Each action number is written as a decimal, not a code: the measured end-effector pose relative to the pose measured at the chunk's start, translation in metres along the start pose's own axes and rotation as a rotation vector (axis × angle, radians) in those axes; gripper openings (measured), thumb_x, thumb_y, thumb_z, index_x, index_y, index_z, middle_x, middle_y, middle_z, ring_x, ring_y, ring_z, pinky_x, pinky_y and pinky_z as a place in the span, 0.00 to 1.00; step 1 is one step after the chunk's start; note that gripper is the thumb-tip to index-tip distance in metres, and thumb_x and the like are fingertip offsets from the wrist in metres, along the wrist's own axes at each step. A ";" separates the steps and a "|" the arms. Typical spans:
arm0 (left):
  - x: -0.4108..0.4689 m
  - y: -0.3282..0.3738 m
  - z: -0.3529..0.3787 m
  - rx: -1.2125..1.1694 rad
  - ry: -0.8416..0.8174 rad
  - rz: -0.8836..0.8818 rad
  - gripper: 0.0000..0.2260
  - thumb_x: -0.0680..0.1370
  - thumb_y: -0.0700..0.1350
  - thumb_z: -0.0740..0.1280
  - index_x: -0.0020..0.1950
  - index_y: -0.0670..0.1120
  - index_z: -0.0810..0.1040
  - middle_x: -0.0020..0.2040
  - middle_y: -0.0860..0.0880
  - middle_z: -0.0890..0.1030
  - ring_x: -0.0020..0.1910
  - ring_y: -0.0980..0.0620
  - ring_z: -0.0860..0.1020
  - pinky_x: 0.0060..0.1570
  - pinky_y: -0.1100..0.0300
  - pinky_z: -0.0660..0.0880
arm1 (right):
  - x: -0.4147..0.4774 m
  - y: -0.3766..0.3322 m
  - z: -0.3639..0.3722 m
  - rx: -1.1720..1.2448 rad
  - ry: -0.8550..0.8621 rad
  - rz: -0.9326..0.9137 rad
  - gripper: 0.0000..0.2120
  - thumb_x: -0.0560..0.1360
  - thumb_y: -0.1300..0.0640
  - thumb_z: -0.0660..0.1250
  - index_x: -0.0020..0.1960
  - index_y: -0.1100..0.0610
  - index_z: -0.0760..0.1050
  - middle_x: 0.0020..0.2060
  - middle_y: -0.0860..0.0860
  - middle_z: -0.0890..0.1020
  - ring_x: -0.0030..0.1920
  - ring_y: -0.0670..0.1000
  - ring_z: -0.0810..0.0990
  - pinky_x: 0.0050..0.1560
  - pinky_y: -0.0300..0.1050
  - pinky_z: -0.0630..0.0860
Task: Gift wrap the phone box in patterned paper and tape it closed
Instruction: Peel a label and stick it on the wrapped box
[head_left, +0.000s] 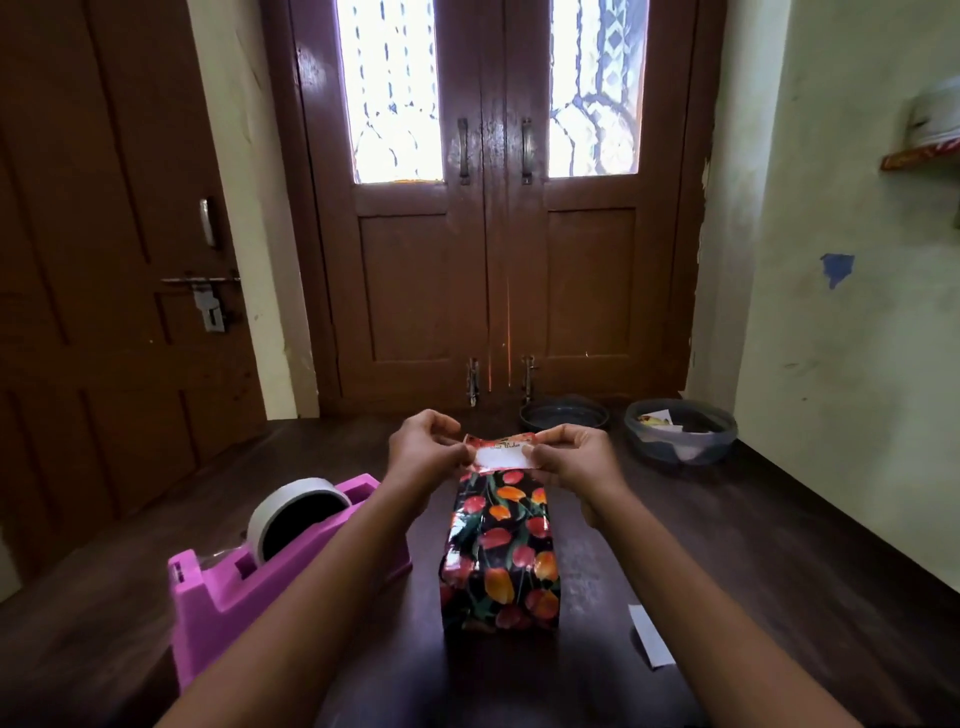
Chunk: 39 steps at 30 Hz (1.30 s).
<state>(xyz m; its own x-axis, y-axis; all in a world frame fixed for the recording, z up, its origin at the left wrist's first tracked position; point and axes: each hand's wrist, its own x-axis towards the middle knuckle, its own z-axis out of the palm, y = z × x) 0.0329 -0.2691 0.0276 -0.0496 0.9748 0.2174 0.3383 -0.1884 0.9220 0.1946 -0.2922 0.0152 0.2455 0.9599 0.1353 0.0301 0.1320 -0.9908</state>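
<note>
The phone box (501, 551) lies on the dark wooden table (753, 545), wrapped in black paper with red and orange tulips. Just above its far end, a small gift tag (503, 456) with a white blank panel and a red printed border is held between both hands. My left hand (423, 447) pinches the tag's left edge. My right hand (569, 454) pinches its right edge. Left of the box stands a pink tape dispenser (234, 587) with a large roll of tape (296, 514).
A white paper strip (649, 636) lies on the table right of the box. Two round dark containers (563, 415) (680, 428) sit at the table's far edge, the right one holding scraps. Brown double doors and a wall stand behind.
</note>
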 end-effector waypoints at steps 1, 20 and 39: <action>0.008 0.000 0.001 0.030 0.024 -0.003 0.09 0.71 0.34 0.72 0.47 0.42 0.77 0.41 0.46 0.79 0.38 0.55 0.79 0.34 0.64 0.78 | 0.010 0.000 0.002 -0.060 0.025 0.002 0.07 0.69 0.68 0.72 0.36 0.60 0.76 0.35 0.56 0.80 0.36 0.51 0.80 0.32 0.38 0.79; 0.042 -0.029 0.019 0.072 -0.026 -0.159 0.08 0.69 0.34 0.74 0.35 0.42 0.78 0.38 0.46 0.79 0.38 0.54 0.78 0.32 0.65 0.77 | 0.047 0.025 0.005 -0.410 0.108 0.110 0.08 0.67 0.64 0.74 0.32 0.57 0.77 0.29 0.53 0.80 0.29 0.47 0.77 0.41 0.44 0.79; 0.049 -0.029 0.031 0.481 -0.031 0.007 0.09 0.69 0.39 0.74 0.36 0.49 0.76 0.45 0.48 0.81 0.47 0.52 0.79 0.49 0.54 0.79 | 0.045 0.032 0.011 -0.660 0.137 0.003 0.05 0.68 0.61 0.74 0.35 0.55 0.80 0.40 0.51 0.83 0.42 0.47 0.79 0.40 0.41 0.75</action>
<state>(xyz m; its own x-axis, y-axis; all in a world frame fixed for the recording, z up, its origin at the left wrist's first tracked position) 0.0496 -0.2127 0.0019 -0.0201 0.9782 0.2065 0.7355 -0.1255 0.6658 0.1958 -0.2417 -0.0099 0.3661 0.9142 0.1737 0.6044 -0.0917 -0.7913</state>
